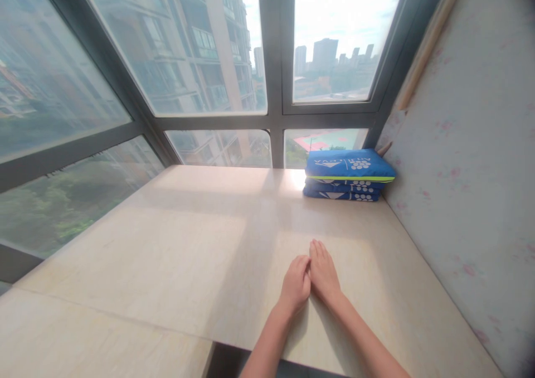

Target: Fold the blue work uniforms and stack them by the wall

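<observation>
My left hand [296,284] rests low over the pale stone-like counter, its fingers curled in and closed; I see no object in it. Touching it on the right is my right hand [324,267], back upward, with the fingers fairly straight and held together. Beyond both hands, against the window corner, sits a stack of folded blue fabric bags [346,166] printed in white. A yellow-green edge runs along the top one. Neither hand touches the stack.
The counter [179,250] spreads wide to the left, with a seam and a dark gap [228,360] at its near edge. Grey-framed windows [273,88] bound the back and left. A flower-patterned wall [468,171] stands on the right.
</observation>
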Demonstrator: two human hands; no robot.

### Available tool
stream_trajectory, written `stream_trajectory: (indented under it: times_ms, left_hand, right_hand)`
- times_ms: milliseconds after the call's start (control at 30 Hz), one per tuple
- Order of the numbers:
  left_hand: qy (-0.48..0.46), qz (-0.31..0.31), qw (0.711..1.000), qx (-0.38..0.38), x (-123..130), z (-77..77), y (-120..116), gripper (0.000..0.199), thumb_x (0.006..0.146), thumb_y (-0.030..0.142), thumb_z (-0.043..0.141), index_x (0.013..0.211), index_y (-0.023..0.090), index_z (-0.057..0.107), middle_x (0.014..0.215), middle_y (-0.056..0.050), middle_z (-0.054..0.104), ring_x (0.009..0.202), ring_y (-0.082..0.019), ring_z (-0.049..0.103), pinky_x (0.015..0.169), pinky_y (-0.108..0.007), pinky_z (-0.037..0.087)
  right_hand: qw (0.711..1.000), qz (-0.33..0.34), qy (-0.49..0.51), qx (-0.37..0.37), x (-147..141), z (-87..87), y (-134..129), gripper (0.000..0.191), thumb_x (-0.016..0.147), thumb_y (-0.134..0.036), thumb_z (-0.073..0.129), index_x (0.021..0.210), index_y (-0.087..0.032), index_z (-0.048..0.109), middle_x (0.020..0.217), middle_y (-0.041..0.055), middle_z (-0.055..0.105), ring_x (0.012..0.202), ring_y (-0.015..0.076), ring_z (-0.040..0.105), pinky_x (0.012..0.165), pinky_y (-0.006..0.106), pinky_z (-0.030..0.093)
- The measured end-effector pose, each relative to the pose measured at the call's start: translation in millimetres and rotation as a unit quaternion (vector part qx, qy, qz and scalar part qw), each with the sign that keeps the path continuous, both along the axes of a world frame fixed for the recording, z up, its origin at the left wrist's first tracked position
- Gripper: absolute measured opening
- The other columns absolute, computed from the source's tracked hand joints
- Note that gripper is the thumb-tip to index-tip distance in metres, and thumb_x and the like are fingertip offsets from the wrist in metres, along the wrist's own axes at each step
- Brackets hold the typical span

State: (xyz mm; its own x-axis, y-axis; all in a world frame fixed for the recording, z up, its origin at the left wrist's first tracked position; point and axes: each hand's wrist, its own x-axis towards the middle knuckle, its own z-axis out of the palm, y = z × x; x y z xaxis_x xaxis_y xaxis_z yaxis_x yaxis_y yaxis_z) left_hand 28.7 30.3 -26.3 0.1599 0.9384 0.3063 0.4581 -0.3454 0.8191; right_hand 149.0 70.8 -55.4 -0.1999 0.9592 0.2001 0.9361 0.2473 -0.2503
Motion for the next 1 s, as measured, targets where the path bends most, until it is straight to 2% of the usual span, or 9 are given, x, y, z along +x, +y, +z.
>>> stream_trajectory:
  times_ms: [167,300,400,500,567,667,833,900,1000]
  left_hand:
    - [-0.015,0.017,1.0,-0.001,2.5,7.2,-3.5,0.028,0.086,0.009,0.042,0.106,0.019,0.059,0.104,-0.01,0.063,0.097,-0.022,0.058,0.09,-0.039,0.048]
    - [-0.03,0.029,0.999,0.005,3.2,7.9,-4.7,0.025,0.083,0.007,0.042,0.095,0.019,0.06,0.101,-0.009,0.063,0.097,-0.022,0.058,0.089,-0.036,0.047]
    - [-0.044,0.036,0.998,-0.036,-9.9,13.4,4.9,0.019,0.084,0.011,0.044,0.09,0.019,0.061,0.097,-0.008,0.064,0.093,-0.02,0.06,0.084,-0.033,0.047]
    - [0.035,0.072,0.994,-0.072,-34.1,23.5,24.8,0.018,0.093,0.026,0.045,0.081,0.02,0.057,0.08,-0.003,0.061,0.076,-0.018,0.057,0.072,-0.029,0.043]
    - [0.119,0.125,0.983,-0.061,-50.0,28.5,38.0,0.029,0.096,0.032,0.042,0.071,0.021,0.051,0.071,-0.002,0.055,0.068,-0.017,0.051,0.065,-0.029,0.037]
    - [0.182,0.171,0.967,-0.042,-63.9,29.4,48.6,0.033,0.098,0.032,0.042,0.066,0.022,0.044,0.069,-0.002,0.051,0.067,-0.018,0.047,0.064,-0.03,0.032]
    - [0.237,0.153,0.96,0.0,-65.4,22.7,47.5,0.029,0.099,0.029,0.043,0.071,0.021,0.049,0.074,-0.004,0.056,0.073,-0.019,0.051,0.067,-0.031,0.032]
    - [0.241,0.149,0.959,0.0,-65.6,21.1,47.5,0.031,0.099,0.028,0.041,0.07,0.021,0.049,0.074,-0.004,0.056,0.073,-0.019,0.051,0.067,-0.031,0.032]
    - [0.242,0.146,0.959,-0.008,-67.3,19.8,49.1,0.032,0.1,0.028,0.039,0.07,0.021,0.048,0.073,-0.003,0.056,0.072,-0.019,0.05,0.067,-0.032,0.031]
  right_hand:
    - [1.0,0.004,-0.005,-0.005,-0.6,8.3,-0.3,0.059,0.091,-0.014,0.035,0.148,-0.003,0.048,0.156,0.018,0.042,0.148,0.0291,0.035,0.12,0.044,0.031]
    - [1.0,0.016,-0.005,0.002,-1.7,11.9,-2.6,0.059,0.088,-0.011,0.04,0.146,-0.003,0.05,0.156,0.0191,0.042,0.147,0.0303,0.035,0.119,0.044,0.032]
    - [0.999,0.025,0.025,0.014,1.9,9.3,-2.6,0.058,0.086,-0.012,0.043,0.142,-0.003,0.054,0.153,0.0207,0.045,0.145,0.0312,0.038,0.118,0.044,0.033]
    - [0.996,0.044,0.079,-0.001,18.2,15.1,14.4,0.053,0.088,-0.017,0.043,0.137,-0.006,0.059,0.143,0.0185,0.057,0.135,0.0283,0.05,0.113,0.04,0.039]
    - [0.991,0.027,0.123,-0.048,37.9,31.9,43.3,0.048,0.092,-0.024,0.042,0.134,-0.01,0.061,0.126,0.0155,0.068,0.118,0.0252,0.063,0.102,0.035,0.047]
    - [0.982,-0.064,0.161,-0.072,75.1,77.5,112.7,0.047,0.096,-0.036,0.04,0.132,-0.013,0.061,0.109,0.0129,0.074,0.099,0.0239,0.069,0.085,0.032,0.052]
    - [0.977,-0.139,0.08,0.14,124.6,160.9,243.2,0.05,0.097,-0.038,0.041,0.136,-0.01,0.054,0.138,0.0218,0.058,0.128,0.0329,0.049,0.105,0.047,0.039]
    - [0.978,-0.147,0.032,0.144,132.7,180.9,282.2,0.058,0.098,-0.044,0.041,0.142,-0.008,0.048,0.147,0.0252,0.047,0.136,0.0355,0.039,0.109,0.053,0.033]
    - [0.98,-0.174,-0.007,0.094,134.9,192.3,323.2,0.072,0.098,-0.058,0.038,0.15,-0.009,0.04,0.156,0.026,0.034,0.143,0.0394,0.028,0.111,0.059,0.027]
